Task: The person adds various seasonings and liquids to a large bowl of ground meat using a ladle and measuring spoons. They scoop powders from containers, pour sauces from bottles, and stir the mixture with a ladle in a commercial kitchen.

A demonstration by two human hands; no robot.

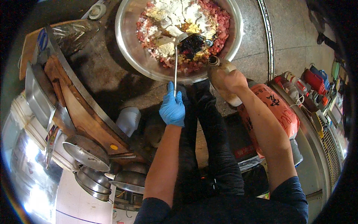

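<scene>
My left hand (172,107), in a blue disposable glove, is closed around the handle of a metal ladle (176,65). The ladle's head lies over a large steel bowl (127,47) and holds dark liquid, though its edge against the dark patch in the bowl is hard to tell. In the bowl are chopped raw meat (223,26), white powder (167,11) and yellowish seasoning (193,28). My bare right hand (233,81) grips a bottle (221,74), tilted, its open mouth near the bowl's lower right rim.
At left, a worktop bears a wooden cutting board (81,112), a cleaver (63,116) and a steel tray (39,95). Steel pans (86,156) stand below it. A red plastic bag (274,103) lies at right, beside a counter with bottles (296,82). A grey plastic container (128,120) is near my left hand.
</scene>
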